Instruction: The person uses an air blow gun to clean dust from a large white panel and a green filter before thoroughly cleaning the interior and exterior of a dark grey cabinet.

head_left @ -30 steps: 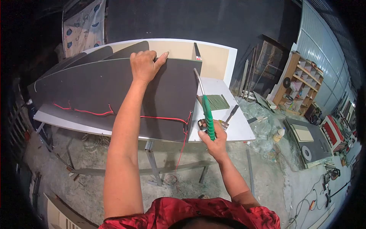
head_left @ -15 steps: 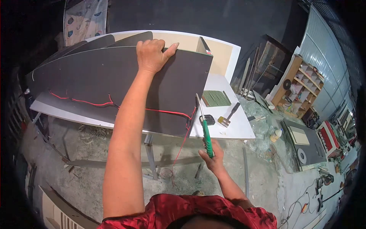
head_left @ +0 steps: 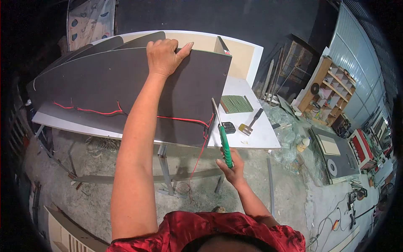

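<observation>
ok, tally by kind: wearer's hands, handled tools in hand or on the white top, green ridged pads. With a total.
Hands: 2 (left hand, right hand)
Handled tools: 2 (green-handled tool, held; dark-handled tool, on the white top)
Green ridged pad: 1
Total: 5

Left hand (head_left: 163, 58) raised, right hand (head_left: 236, 169) curled lower.

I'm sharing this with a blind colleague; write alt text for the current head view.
A person's left hand grips the top edge of a dark panel strung with red wire, while the right hand holds a green-handled tool, its metal tip near the panel's right end. A dark-handled tool lies on the white table.
</observation>
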Available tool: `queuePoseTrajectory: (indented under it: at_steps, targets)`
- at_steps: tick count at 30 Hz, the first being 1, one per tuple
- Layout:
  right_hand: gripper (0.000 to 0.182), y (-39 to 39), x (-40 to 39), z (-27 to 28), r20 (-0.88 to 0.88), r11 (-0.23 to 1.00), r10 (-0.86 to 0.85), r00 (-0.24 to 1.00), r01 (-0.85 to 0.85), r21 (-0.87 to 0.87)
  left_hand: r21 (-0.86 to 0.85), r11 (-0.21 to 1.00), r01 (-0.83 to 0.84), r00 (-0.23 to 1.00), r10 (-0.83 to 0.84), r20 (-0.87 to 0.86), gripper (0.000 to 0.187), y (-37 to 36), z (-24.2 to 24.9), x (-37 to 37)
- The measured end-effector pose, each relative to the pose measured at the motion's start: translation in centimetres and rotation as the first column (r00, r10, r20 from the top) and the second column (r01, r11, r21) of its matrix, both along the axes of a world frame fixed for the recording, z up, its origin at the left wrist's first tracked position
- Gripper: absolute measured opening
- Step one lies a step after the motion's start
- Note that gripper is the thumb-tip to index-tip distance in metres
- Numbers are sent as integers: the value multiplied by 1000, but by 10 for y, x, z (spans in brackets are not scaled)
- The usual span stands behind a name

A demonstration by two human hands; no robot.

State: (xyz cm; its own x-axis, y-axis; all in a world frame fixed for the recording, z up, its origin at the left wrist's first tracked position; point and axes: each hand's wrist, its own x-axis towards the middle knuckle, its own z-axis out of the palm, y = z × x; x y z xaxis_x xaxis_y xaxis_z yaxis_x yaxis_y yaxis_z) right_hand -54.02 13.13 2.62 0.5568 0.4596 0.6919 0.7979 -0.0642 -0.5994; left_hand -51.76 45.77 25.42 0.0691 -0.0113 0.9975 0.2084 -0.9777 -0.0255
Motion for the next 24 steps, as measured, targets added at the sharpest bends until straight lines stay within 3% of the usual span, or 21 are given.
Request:
queuePoseTrajectory:
  at_steps: [6,15,17,24]
  targets:
    - [39,-13,3,-19,-18,999,31,999,-31,9,2,1000,-22,999,22,-26,55,0,0,-2]
    - [45,-29,-5,-49,-77,993,29,997,-38,-115,14,1000,-26,999,27,-18,55,0,-1,0]
    - [46,-30,-8,-52,-103,981,-24,994,4,-195,15,1000,-12,1000,12,2,57,1,-2,0]
    - [46,-28,-14,-54,-160,976,-61,985,26,-215,8,1000,-15,1000,15,-16,56,2,-2,1]
